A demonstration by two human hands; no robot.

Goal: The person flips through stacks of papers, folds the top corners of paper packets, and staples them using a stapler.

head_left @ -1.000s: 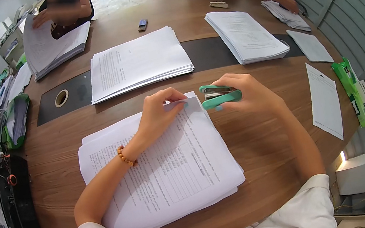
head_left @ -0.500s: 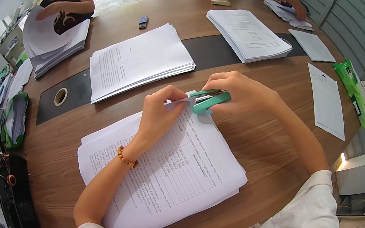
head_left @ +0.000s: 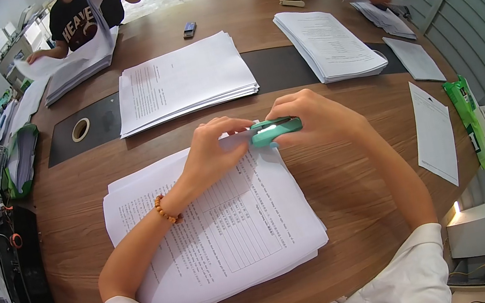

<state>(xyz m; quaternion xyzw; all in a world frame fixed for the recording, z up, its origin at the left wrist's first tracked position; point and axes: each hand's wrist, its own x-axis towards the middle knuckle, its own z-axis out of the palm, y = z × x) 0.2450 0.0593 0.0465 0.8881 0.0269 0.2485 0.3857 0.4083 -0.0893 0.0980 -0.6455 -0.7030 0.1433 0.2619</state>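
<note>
A stack of printed sheets [head_left: 231,231] lies in front of me on the wooden table. At its upper right corner, my left hand [head_left: 215,143] pinches the raised corner of the top sheets between thumb and fingers. My right hand [head_left: 314,116] is wrapped round a green stapler [head_left: 277,132], whose jaws are around that paper corner. The stapler's tip almost touches my left fingertips. How many sheets are between the jaws is hidden.
Ahead lie a wide paper stack [head_left: 184,80] and a narrower stack [head_left: 331,45]. A tape roll [head_left: 81,129], a small blue box [head_left: 189,30] and another stapler [head_left: 291,2] are on the table. A green packet [head_left: 471,121] lies right. Two people handle papers across the table.
My right hand has moved the stapler slightly left, further over the paper corner. My left hand stays almost still. Across the table, the person at left has lowered a lifted sheet.
</note>
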